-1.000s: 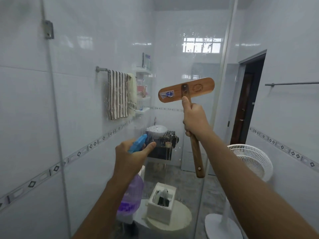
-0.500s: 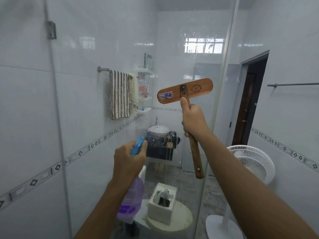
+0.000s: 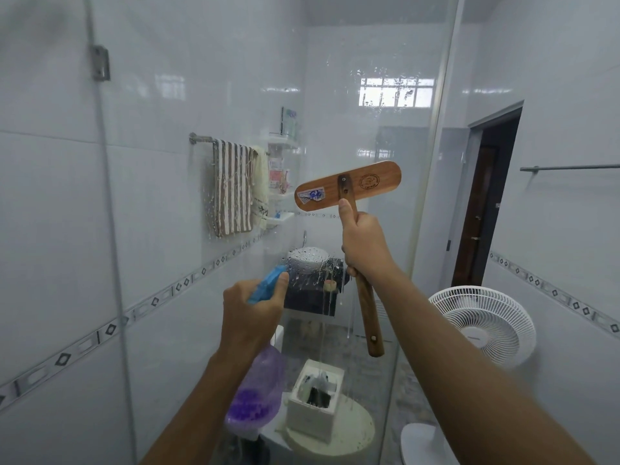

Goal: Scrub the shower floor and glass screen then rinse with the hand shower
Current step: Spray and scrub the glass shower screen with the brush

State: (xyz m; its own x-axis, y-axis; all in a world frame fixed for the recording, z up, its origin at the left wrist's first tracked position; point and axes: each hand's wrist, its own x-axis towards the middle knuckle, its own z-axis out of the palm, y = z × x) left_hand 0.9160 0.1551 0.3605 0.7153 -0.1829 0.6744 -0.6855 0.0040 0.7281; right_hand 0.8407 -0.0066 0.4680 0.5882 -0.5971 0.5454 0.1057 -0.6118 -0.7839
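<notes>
Stamp (image 3: 369,181), sticker (image 3: 312,195) on brush (image 3: 385,177): illegible.

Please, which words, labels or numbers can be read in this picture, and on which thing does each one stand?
No text reads clearly.
Round stamp on the wooden brush: lettering too small.
Blue-white sticker on the brush: blurred.
Dark marks on the cream towel: unclear.
Label on the fan: blurred.
</notes>
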